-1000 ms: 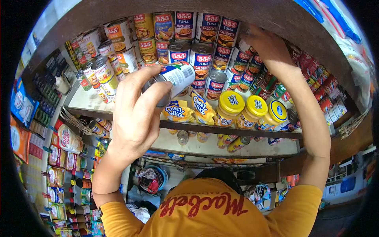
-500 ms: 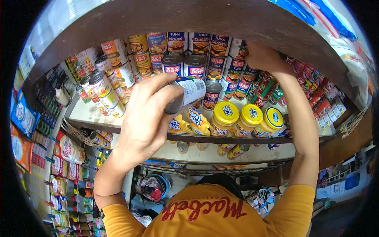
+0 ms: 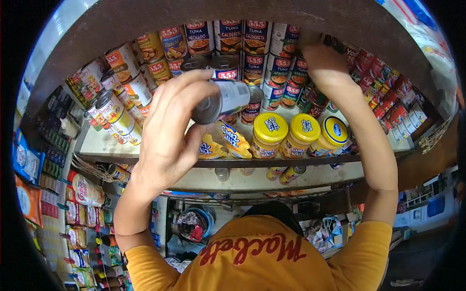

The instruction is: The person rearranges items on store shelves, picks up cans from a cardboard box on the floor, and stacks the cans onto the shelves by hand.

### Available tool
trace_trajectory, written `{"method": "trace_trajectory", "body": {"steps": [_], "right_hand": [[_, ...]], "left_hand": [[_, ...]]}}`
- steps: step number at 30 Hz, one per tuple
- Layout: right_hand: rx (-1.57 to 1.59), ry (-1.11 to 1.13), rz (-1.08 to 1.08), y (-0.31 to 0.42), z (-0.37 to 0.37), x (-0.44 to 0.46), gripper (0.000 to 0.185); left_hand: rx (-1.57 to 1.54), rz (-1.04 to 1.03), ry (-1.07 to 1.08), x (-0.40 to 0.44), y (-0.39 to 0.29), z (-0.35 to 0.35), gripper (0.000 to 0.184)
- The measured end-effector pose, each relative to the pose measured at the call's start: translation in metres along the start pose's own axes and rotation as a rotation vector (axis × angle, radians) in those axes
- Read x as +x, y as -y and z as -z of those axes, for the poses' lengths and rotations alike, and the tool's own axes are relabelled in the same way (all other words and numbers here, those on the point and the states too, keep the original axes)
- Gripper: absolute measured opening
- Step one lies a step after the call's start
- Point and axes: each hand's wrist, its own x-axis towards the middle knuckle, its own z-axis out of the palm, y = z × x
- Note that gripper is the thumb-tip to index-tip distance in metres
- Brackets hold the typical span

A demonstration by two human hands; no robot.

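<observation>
My left hand (image 3: 172, 116) is wrapped round a food can (image 3: 227, 101), tipped on its side above the shelf front. Its label is blurred. Behind it stand two dark-lidded 555 cans (image 3: 224, 65). My right hand (image 3: 326, 63) reaches in at the back, right of the stacked tuna cans (image 3: 280, 68). Its fingers are blurred and in shadow, so I cannot make out what they touch. Below that hand lie reddish cans (image 3: 316, 103). Orange Cheez Whiz pouches (image 3: 234, 140) sit under the held can.
Yellow-lidded jars (image 3: 270, 136) line the shelf's front edge. Century cans (image 3: 112, 109) stand in stacks at left, and red cans (image 3: 388, 97) fill the right side. A dark wooden beam (image 3: 218, 12) arches overhead. Hanging packets (image 3: 77, 213) and a lower shelf (image 3: 233, 180) are also in view.
The view has shifted slightly. My left hand still holds the can, now turned a little and lower against the stacks. My right hand remains at the back right, more blurred.
</observation>
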Motion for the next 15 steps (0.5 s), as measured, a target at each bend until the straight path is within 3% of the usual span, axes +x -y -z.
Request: {"method": "trace_trajectory", "body": {"steps": [2, 9, 15], "right_hand": [[-0.103, 0.113, 0.039, 0.005, -0.009, 0.007, 0.016], [-0.066, 0.057, 0.076, 0.009, -0.010, 0.005, 0.017], [-0.048, 0.050, 0.033, 0.003, 0.010, -0.012, 0.018]], "left_hand": [[-0.031, 0.059, 0.017, 0.010, -0.001, -0.006, 0.055], [-0.264, -0.035, 0.138, 0.063, 0.023, -0.072, 0.044], [-0.268, 0.001, 0.391, 0.069, 0.027, -0.114, 0.040]]}}
